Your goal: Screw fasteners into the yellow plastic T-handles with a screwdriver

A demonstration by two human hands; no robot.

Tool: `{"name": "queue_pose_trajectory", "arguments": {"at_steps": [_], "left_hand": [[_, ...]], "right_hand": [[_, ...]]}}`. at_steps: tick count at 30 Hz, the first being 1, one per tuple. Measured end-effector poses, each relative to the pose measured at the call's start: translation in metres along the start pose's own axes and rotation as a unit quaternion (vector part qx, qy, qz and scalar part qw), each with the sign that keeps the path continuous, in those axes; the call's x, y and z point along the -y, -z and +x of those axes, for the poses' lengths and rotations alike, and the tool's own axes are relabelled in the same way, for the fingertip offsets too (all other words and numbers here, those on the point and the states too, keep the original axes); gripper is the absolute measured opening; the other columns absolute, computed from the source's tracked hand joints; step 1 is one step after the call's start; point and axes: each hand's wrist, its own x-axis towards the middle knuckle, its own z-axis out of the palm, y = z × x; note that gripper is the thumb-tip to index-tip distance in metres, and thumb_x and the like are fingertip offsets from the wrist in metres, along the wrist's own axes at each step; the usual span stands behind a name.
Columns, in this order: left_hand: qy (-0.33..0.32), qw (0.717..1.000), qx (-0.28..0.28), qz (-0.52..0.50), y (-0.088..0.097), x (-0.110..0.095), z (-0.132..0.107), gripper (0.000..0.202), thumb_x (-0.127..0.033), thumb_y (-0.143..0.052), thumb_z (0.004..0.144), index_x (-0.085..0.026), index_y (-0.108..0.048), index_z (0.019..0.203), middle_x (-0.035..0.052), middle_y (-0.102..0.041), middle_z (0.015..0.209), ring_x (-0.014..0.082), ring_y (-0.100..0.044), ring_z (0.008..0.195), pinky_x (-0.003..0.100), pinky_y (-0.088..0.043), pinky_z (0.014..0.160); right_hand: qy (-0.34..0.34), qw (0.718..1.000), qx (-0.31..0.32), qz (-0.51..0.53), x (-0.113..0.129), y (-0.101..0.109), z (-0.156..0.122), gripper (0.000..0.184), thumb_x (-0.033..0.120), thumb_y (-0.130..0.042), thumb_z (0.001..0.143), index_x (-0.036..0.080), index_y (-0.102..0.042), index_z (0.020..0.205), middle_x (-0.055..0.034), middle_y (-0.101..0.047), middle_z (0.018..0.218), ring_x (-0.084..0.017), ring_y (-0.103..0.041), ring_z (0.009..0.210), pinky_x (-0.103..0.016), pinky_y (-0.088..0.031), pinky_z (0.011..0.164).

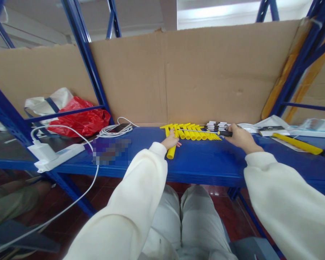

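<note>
My left hand (171,141) is closed round a yellow T-shaped plastic piece (170,151) that lies on the blue shelf (200,162). Right of it, several more yellow pieces (195,132) lie side by side in a row. My right hand (241,138) grips a screwdriver (206,131) by its black handle, and the thin metal shaft reaches left across the yellow row toward my left hand. A small stack of black-and-white parts (216,125) sits behind the row.
A cardboard sheet (195,72) backs the shelf. On the left are a phone on a coiled white cable (116,129), a white power strip (56,155) and a red bag (81,119). On the right lie a long yellow tool (298,143) and papers (271,124).
</note>
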Motion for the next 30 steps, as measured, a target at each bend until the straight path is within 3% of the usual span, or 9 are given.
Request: {"name": "queue_pose_trajectory", "arguments": {"at_steps": [3,7,12,19,22,27,30], "left_hand": [[-0.003,1.0,-0.005,-0.005,0.0,0.0,0.0,0.096,-0.007,-0.057,0.1,-0.023,-0.008,0.18,0.0287,-0.063,0.155,0.0091,-0.078,0.068,0.02,-0.063,0.064],[0.007,1.0,-0.024,-0.004,-0.001,-0.004,-0.004,0.092,-0.007,-0.054,0.101,-0.022,-0.008,0.18,0.0296,-0.063,0.155,0.0079,-0.075,0.064,0.018,-0.062,0.059],[0.013,1.0,-0.026,0.009,-0.002,-0.007,-0.007,0.087,-0.004,-0.047,0.102,-0.016,-0.009,0.179,0.03,-0.067,0.15,0.008,-0.075,0.064,0.018,-0.061,0.06],[0.009,1.0,-0.019,0.006,0.0,-0.002,-0.001,0.095,-0.008,-0.055,0.101,-0.019,-0.005,0.18,0.0302,-0.067,0.15,0.0118,-0.08,0.071,0.019,-0.062,0.061],[0.007,1.0,-0.017,0.005,0.0,0.0,0.001,0.095,-0.01,-0.057,0.101,-0.018,-0.004,0.18,0.0324,-0.065,0.151,0.0125,-0.081,0.071,0.019,-0.062,0.062],[0.004,1.0,-0.018,0.007,0.001,0.0,0.001,0.096,-0.009,-0.058,0.1,-0.02,-0.007,0.181,0.0325,-0.06,0.158,0.0132,-0.082,0.075,0.021,-0.064,0.065],[0.005,1.0,-0.022,0.014,0.0,-0.001,-0.001,0.096,-0.008,-0.056,0.1,-0.02,-0.006,0.181,0.0322,-0.059,0.159,0.0134,-0.082,0.078,0.021,-0.065,0.067]], "right_hand": [[0.005,1.0,0.005,0.015,-0.001,-0.005,0.001,0.045,0.039,-0.073,0.083,0.021,-0.066,0.124,-0.0147,-0.08,0.098,-0.037,-0.077,0.093,-0.042,-0.058,0.079],[0.038,0.998,-0.001,0.044,-0.005,-0.012,0.005,0.043,0.037,-0.07,0.083,0.02,-0.071,0.123,-0.0167,-0.082,0.105,-0.039,-0.078,0.102,-0.049,-0.061,0.09],[0.068,0.995,-0.026,0.064,-0.01,-0.013,0.008,0.036,0.035,-0.068,0.081,0.019,-0.078,0.112,-0.0197,-0.081,0.118,-0.043,-0.076,0.115,-0.055,-0.06,0.102],[0.102,0.994,-0.009,0.03,-0.009,-0.006,0.006,0.018,0.031,-0.073,0.078,0.022,-0.077,0.092,-0.0191,-0.08,0.111,-0.042,-0.075,0.111,-0.053,-0.061,0.099],[0.078,0.997,0.002,0.016,-0.004,-0.001,0.003,0.016,0.035,-0.072,0.082,0.023,-0.074,0.092,-0.0181,-0.079,0.109,-0.04,-0.076,0.106,-0.051,-0.061,0.095],[-0.014,0.999,0.037,0.004,0.005,0.007,-0.001,0.035,0.046,-0.075,0.083,0.023,-0.071,0.109,-0.0145,-0.08,0.097,-0.037,-0.077,0.09,-0.045,-0.059,0.078],[-0.015,0.998,0.055,0.01,0.006,0.007,-0.001,0.034,0.044,-0.075,0.082,0.023,-0.073,0.109,-0.0144,-0.081,0.094,-0.037,-0.077,0.088,-0.044,-0.059,0.078]]}}
